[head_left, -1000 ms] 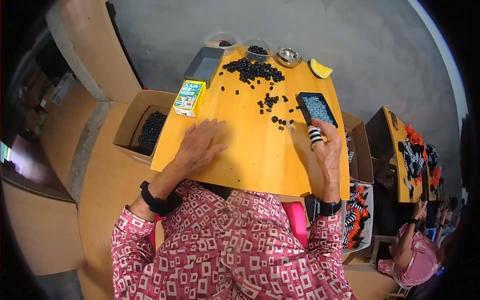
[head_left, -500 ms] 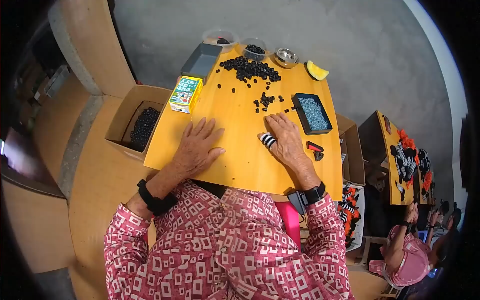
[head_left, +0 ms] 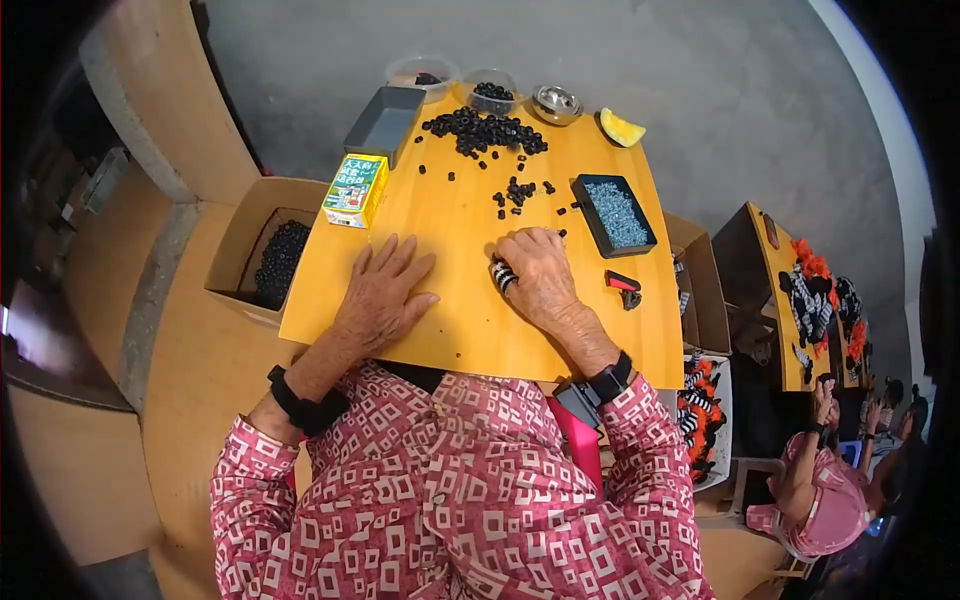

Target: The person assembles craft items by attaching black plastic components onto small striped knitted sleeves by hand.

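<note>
My left hand [head_left: 385, 290] lies palm down on the yellow table [head_left: 460, 330], its fingers spread and nothing in it. My right hand [head_left: 542, 272] rests on the table with its fingers curled under. A black-and-white striped tube [head_left: 503, 276] covers the thumb side of that hand; whether it is worn or held I cannot tell. What the curled fingertips grip, if anything, is hidden. A few loose black beads [head_left: 517, 192] lie just beyond the right hand. To its right are a black tray of pale blue beads [head_left: 615, 213] and a small red-and-black tool [head_left: 622, 281].
A bigger heap of black beads [head_left: 485, 132] lies at the back, near clear bowls [head_left: 492, 92], a metal bowl [head_left: 557, 103] and a yellow wedge [head_left: 622, 128]. A grey bin [head_left: 385, 122] and yellow carton [head_left: 356, 190] stand left. Cardboard boxes [head_left: 235, 230] flank the table; another person [head_left: 820, 490] sits right.
My right hand has shifted slightly left, and its fingers have curled from lying flat. My left hand stays spread on the table. The whole view has shifted a little.
</note>
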{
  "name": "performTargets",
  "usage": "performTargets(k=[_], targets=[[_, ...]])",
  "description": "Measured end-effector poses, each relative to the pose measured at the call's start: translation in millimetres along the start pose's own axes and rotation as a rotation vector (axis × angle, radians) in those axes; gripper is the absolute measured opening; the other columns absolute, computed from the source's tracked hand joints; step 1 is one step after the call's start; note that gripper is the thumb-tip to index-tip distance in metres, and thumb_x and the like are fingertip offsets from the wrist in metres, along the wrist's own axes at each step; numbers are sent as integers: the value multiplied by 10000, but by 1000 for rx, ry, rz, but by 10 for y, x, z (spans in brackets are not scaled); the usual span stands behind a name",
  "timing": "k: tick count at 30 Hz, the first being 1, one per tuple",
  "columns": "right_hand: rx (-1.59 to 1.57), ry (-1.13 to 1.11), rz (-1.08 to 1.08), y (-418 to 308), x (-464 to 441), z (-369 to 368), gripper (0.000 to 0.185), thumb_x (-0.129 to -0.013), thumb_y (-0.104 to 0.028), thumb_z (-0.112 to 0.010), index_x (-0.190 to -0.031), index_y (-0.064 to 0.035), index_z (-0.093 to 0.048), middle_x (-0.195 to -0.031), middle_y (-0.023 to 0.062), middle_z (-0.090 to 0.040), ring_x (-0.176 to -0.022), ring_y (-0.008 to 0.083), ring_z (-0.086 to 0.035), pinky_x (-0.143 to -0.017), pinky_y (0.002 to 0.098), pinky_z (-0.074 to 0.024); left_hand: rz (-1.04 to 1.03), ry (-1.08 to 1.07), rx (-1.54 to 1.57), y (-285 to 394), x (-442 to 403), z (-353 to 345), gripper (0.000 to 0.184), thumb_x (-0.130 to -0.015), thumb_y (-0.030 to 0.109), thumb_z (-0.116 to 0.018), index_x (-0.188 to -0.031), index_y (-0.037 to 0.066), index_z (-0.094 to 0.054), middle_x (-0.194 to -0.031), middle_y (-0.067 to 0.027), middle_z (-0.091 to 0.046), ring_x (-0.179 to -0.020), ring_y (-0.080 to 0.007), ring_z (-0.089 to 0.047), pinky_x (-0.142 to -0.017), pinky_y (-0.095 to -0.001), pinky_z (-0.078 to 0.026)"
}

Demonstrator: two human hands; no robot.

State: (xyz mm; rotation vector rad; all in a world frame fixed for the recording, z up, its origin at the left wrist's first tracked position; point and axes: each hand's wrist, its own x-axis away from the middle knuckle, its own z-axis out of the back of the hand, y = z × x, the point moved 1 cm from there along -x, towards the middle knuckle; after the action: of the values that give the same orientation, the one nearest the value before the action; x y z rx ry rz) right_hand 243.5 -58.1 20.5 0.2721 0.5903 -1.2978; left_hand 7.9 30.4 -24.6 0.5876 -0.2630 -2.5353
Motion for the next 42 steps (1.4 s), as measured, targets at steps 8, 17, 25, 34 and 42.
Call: performTargets(k=[8, 17, 25, 34, 42], targets=[[-17, -60, 8, -91, 1, -29, 257, -709, 3, -664, -958, -58, -644, -896, 97, -626, -952, 290, -581, -896, 412, -415, 4, 1, 16, -7, 0, 2, 519, -937, 398, -600, -1356, 98, -535, -1454, -211, -455, -1372, -418, -391, -1126, -581, -255], [-22, -59, 38, -134, -33, -61, 295, -702, -2, -666, -990, -57, -631, -912, 103, -612, -947, 295, -564, -873, 405, -414, 32, 19, 100, 9, 1, 50, 506, -915, 387, -639, -1319, 90, -568, -1431, -206, -483, -1356, -430, -414, -1128, -575, -260], [-7, -99, 82, -125, -12, -43, 283, -694, -28, -679, -974, -50, -642, -927, 108, -600, -951, 295, -558, -870, 408, -422, 66, 46, 170, 34, -64, 67, 433, -889, 290, -679, -1259, 76, -615, -1355, -191, -558, -1319, -418, -462, -1109, -541, -313], [-627, 151, -223, -384, -90, 243, 214, -782, -9, -708, -995, -8, -691, -906, 141, -681, -868, 316, -639, -764, 387, -514, 345, -42, 1036, 394, -349, 264, 247, -966, 166, -638, -1148, 1, -671, -1066, -64, -698, -960, -159, -645, -876, -283, -500], [-550, 183, -125, -569, -17, 424, 232, -773, -10, -739, -1000, -15, -692, -958, 121, -700, -922, 284, -650, -824, 373, -507, 547, -186, 1713, 526, -293, 362, 194, -964, 222, -659, -1052, 50, -673, -1013, -5, -675, -936, -81, -634, -848, -234, -507]])
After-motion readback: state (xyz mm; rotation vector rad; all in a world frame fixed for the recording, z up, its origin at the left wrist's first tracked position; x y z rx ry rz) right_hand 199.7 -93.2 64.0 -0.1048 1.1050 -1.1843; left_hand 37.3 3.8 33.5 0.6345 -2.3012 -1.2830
